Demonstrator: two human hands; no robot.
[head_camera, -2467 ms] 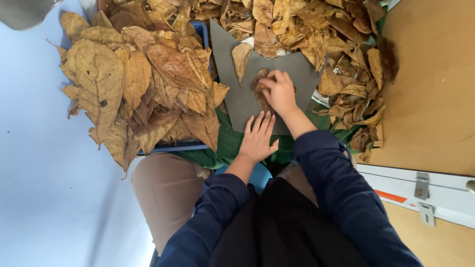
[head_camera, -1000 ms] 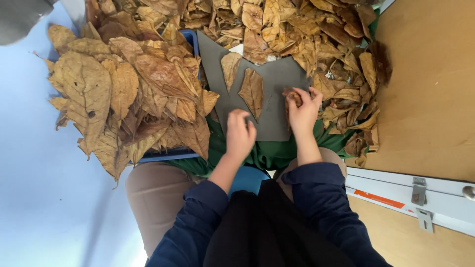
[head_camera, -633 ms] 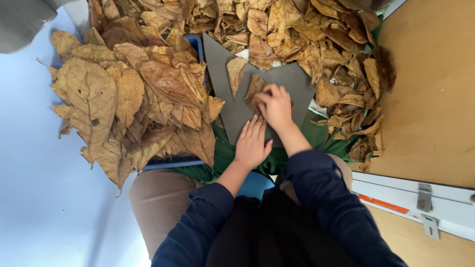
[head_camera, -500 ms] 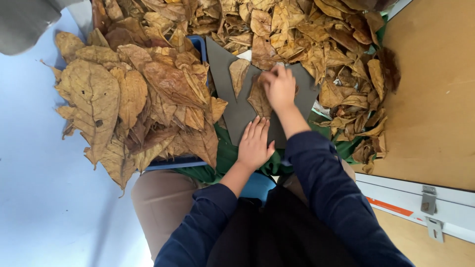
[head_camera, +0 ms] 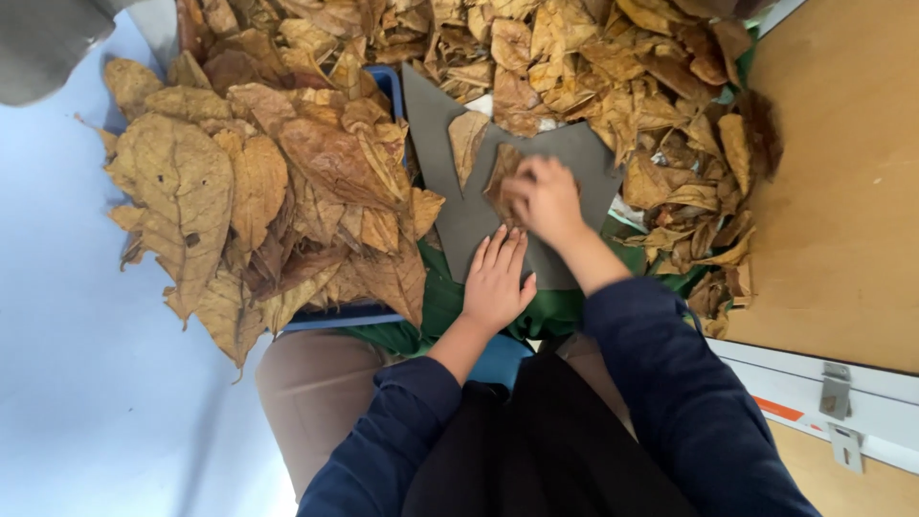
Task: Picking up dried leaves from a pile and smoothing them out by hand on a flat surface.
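**Pressing a dry leaf flat on the grey board**

The person sits with a grey board [head_camera: 459,225] resting on the lap, over a green cloth [head_camera: 436,306]. The left hand [head_camera: 496,278] lies palm-down on the board's near edge, fingers [head_camera: 505,251] extended and held close together, steadying it. The right hand [head_camera: 544,196] sits further up the board with its fingers curled down over a small brown leaf [head_camera: 502,172]. It appears to press on that leaf, but the hand is blurred, so I cannot tell whether the fingertips pinch it or only push on it. A second, paler leaf [head_camera: 467,144] lies on the board just beside the first, apart from both hands.

Heaps of dry brown leaves [head_camera: 287,191] surround the board on the left, far and right sides, some spilling over a blue rim [head_camera: 345,314]. A wooden panel [head_camera: 842,191] stands to the right.

By my reading, the step in hand is flattening or placing the leaf against the board. The next move would call for keeping the left hand braced so the board does not tip, and gentle, even pressure from the right hand, since leaves this dry look likely to crack.
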